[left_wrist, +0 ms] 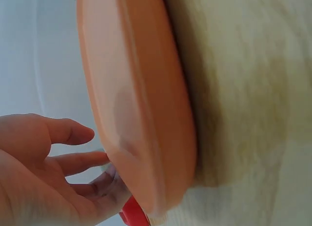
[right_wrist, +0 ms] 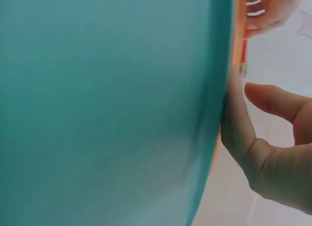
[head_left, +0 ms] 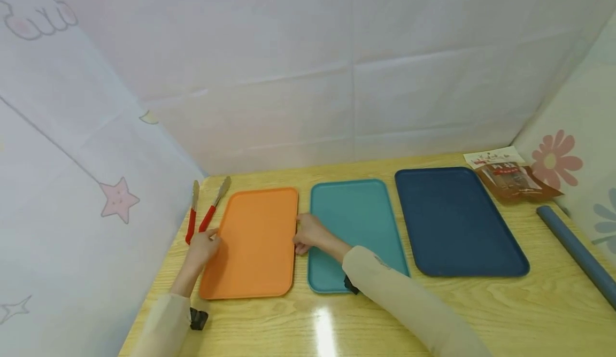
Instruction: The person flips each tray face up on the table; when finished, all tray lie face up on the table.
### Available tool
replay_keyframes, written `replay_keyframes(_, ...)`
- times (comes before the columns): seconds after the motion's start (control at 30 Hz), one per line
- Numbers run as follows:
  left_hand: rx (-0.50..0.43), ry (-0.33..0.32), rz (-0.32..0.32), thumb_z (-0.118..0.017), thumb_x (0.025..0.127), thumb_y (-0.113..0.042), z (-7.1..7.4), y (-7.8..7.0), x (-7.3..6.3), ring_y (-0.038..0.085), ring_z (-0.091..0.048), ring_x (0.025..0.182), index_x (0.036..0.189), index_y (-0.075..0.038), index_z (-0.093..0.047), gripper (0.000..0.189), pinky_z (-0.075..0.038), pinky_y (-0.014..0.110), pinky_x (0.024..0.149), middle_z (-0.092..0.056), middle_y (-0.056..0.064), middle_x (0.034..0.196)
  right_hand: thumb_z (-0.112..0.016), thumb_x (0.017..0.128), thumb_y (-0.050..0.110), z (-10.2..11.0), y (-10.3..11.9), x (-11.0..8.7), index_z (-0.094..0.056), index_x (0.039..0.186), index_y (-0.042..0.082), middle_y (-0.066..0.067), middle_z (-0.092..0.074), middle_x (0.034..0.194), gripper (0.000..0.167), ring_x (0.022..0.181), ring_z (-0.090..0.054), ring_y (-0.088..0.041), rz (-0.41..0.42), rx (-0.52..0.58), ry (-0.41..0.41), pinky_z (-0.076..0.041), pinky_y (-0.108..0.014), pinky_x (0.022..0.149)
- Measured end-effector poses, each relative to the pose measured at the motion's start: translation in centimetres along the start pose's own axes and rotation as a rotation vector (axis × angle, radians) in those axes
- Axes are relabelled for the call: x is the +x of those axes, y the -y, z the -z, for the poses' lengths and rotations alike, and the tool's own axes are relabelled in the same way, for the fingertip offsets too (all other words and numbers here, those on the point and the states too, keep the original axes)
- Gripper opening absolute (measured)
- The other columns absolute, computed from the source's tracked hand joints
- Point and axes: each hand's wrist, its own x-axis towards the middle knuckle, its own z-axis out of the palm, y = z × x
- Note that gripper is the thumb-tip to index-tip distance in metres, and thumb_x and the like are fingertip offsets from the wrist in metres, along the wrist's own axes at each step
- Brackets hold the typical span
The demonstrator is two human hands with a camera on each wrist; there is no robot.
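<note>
An orange tray [head_left: 255, 245] lies on the wooden table, with a hand at each long side. At its left edge is my left hand [head_left: 203, 247]; in the left wrist view its fingertips meet the rim and the thumb stands apart. My right hand [head_left: 310, 232] is at the right edge, by the gap beside a teal tray [head_left: 356, 207]. In the right wrist view its fingers [right_wrist: 239, 121] reach down along the teal rim, the thumb apart from them. Red-handled tongs [head_left: 207, 218] lie just beyond the left hand.
A larger navy tray [head_left: 457, 220] lies right of the teal one. At the back right are a brown food packet [head_left: 515, 183] and a white printed paper [head_left: 493, 156]. A dark blue roll [head_left: 577, 253] lies along the right side. Printed cloth walls [head_left: 289, 79] enclose the table.
</note>
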Motion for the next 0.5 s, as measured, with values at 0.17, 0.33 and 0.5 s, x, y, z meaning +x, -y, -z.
replay_keyframes(0.17, 0.071, -0.018, -0.049, -0.043, 0.088, -0.004, -0.1, -0.6, -0.8, 0.022, -0.046, 0.054, 0.128, 0.024, -0.046, 0.049, -0.043, 0.034, 0.052, -0.057, 0.016, 0.064, -0.059, 0.09, -0.003, 0.9, -0.2, -1.2, -0.039, 0.144, -0.005, -0.026, -0.067, 0.077, 0.057, 0.066, -0.069, -0.036, 0.066, 0.032, 0.044, -0.058, -0.04, 0.058)
replay_keyframes(0.33, 0.185, -0.021, -0.087, -0.045, 0.092, -0.007, -0.2, -1.1, -1.7, 0.048, -0.057, 0.104, 0.127, 0.023, -0.047, 0.046, -0.047, 0.057, 0.087, -0.052, 0.041, 0.12, -0.056, 0.092, 0.0, 2.3, -0.4, -2.8, -0.043, 0.14, -0.007, -0.024, -0.067, 0.086, 0.051, 0.069, -0.069, -0.033, 0.111, 0.05, 0.08, -0.058, -0.04, 0.062)
replay_keyframes(0.5, 0.288, -0.044, -0.086, -0.048, 0.093, -0.012, -0.9, -1.8, -2.7, 0.059, -0.049, 0.107, 0.129, 0.02, -0.046, 0.049, -0.042, 0.064, 0.089, -0.048, 0.045, 0.119, -0.055, 0.097, 0.005, 4.1, -0.4, -4.8, -0.045, 0.14, -0.004, -0.024, -0.065, 0.096, 0.046, 0.082, -0.067, -0.037, 0.152, 0.008, 0.1, -0.058, -0.042, 0.07)
